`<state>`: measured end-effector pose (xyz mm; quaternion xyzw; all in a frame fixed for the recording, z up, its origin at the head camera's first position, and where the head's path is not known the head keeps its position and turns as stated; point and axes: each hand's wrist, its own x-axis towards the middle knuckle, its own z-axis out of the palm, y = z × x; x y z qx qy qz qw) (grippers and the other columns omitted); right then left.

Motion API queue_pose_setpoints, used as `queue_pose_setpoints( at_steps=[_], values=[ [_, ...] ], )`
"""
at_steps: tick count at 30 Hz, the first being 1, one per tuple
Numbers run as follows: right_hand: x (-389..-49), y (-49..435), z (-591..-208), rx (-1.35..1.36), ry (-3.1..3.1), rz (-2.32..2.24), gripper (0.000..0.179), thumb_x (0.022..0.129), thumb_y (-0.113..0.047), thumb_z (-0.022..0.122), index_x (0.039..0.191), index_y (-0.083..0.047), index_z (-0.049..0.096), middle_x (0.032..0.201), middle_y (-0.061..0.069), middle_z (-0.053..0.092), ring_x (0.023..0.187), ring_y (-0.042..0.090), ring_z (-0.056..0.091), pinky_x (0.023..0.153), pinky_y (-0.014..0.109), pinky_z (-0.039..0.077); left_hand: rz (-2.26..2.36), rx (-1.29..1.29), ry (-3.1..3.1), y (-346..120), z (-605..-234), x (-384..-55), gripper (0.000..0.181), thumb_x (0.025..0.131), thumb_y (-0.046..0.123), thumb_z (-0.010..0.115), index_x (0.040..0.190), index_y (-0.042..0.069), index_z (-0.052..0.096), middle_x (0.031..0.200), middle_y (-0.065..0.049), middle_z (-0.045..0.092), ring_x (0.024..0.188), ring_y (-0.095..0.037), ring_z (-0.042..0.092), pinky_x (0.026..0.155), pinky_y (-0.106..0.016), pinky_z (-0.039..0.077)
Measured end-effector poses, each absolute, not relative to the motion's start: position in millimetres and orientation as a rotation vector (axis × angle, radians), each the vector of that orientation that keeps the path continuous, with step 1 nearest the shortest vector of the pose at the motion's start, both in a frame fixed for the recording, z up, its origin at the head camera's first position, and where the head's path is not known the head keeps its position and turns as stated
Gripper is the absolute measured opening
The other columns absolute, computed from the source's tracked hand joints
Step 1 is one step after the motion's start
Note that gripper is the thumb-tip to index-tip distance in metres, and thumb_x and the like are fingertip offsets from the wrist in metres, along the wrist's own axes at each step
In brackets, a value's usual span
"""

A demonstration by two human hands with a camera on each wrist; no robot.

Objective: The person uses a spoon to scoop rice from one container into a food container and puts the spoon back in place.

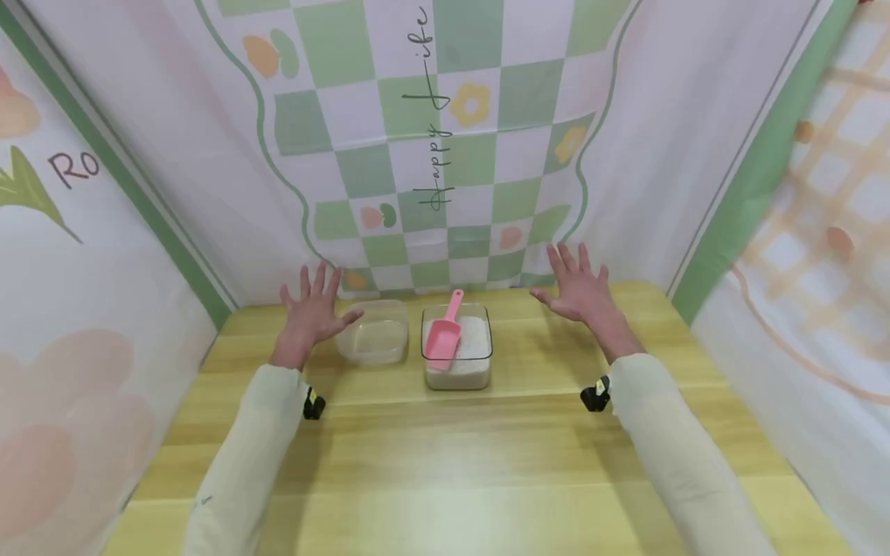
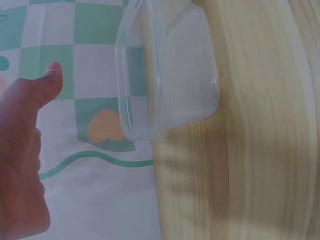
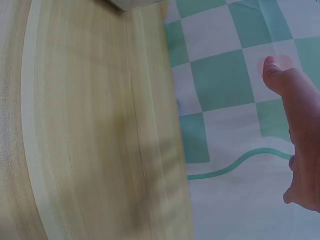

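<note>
Both hands are spread over the far part of the table with nothing in them. The left hand [image 1: 310, 315] has its fingers straight and its thumb toward a clear plastic container [image 1: 375, 357], which overlaps the thumb tip in the head view. To the right of that container stands a clear square container [image 1: 456, 378] holding pale, grainy material [image 1: 476, 336]. A pink scoop [image 1: 443, 340] lies tilted in it, handle up at the far rim. The right hand [image 1: 579, 292] is held to the right of this container, fingers apart.
The wooden table [image 1: 445, 463] ends at a hanging cloth [image 1: 466, 154] with green checks and lettering. Printed cloths also hang at the left [image 1: 83, 309] and right [image 1: 799, 270]. A small black camera sits at each wrist, the left camera [image 1: 314, 404] and the right camera [image 1: 596, 395].
</note>
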<state>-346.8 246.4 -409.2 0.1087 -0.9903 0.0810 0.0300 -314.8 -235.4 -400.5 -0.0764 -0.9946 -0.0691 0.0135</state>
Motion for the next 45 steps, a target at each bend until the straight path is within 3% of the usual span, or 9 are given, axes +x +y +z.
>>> queue_pose_setpoints(
  at_steps=[9, 17, 27, 36, 40, 45],
  values=[
    [-348.4, 243.2, -408.4, 0.385, -3.059, 0.309, 0.093, 0.097, -0.069, 0.036, 0.160, -0.019, -0.009, 0.168, 0.014, -0.005, 0.152, 0.046, -0.009, 0.111, 0.078, -0.001, -0.268, -0.242, -3.133, -238.5, -406.0, -316.2, 0.093, 0.097, 0.060, 0.048, 0.161, 0.012, 0.001, 0.167, -0.020, -0.006, 0.152, -0.048, -0.005, 0.113, -0.077, 0.000],
    [-346.3, 237.6, -406.0, 0.483, -3.059, 0.324, 0.088, 0.100, -0.059, 0.042, 0.161, -0.017, -0.006, 0.168, 0.015, 0.001, 0.153, 0.045, -0.002, 0.112, 0.077, 0.005, -0.381, -0.301, -3.116, -244.1, -410.4, -306.2, 0.092, 0.099, 0.058, 0.046, 0.160, 0.008, -0.001, 0.166, -0.023, -0.005, 0.152, -0.048, -0.004, 0.113, -0.075, -0.003],
    [-337.7, 232.9, -396.7, 0.592, -3.040, 0.346, 0.090, 0.099, -0.061, 0.041, 0.161, -0.013, -0.003, 0.168, 0.014, 0.003, 0.153, 0.044, 0.001, 0.114, 0.075, 0.008, -0.449, -0.381, -3.109, -244.5, -417.1, -290.1, 0.089, 0.101, 0.053, 0.047, 0.160, 0.006, -0.001, 0.167, -0.020, -0.008, 0.153, -0.042, -0.009, 0.115, -0.074, 0.002],
    [-315.4, 213.5, -397.5, 0.746, -2.984, 0.291, 0.094, 0.098, -0.057, 0.049, 0.160, -0.008, -0.001, 0.168, 0.017, 0.007, 0.154, 0.040, 0.006, 0.117, 0.069, 0.016, -0.477, -0.515, -3.071, -231.1, -416.5, -276.6, 0.085, 0.102, 0.051, 0.047, 0.159, 0.002, 0.006, 0.166, -0.023, 0.000, 0.154, -0.041, -0.005, 0.115, -0.073, 0.004],
    [-304.9, 199.1, -398.8, 0.859, -2.939, 0.240, 0.096, 0.096, -0.056, 0.054, 0.160, -0.004, 0.003, 0.167, 0.018, 0.007, 0.154, 0.039, 0.009, 0.116, 0.069, 0.021, -0.448, -0.628, -3.027, -219.2, -409.2, -278.1, 0.081, 0.103, 0.047, 0.049, 0.158, 0.001, 0.012, 0.166, -0.024, 0.009, 0.154, -0.042, 0.003, 0.115, -0.073, 0.009],
    [-295.3, 180.9, -404.0, 1.004, -2.897, 0.189, 0.097, 0.094, -0.057, 0.056, 0.159, -0.002, 0.010, 0.167, 0.017, 0.009, 0.154, 0.036, 0.013, 0.116, 0.068, 0.022, -0.412, -0.821, -3.016, -200.1, -391.0, -282.6, 0.077, 0.102, 0.043, 0.051, 0.157, -0.001, 0.020, 0.162, -0.025, 0.023, 0.150, -0.041, 0.025, 0.117, -0.066, 0.022]
  ],
)
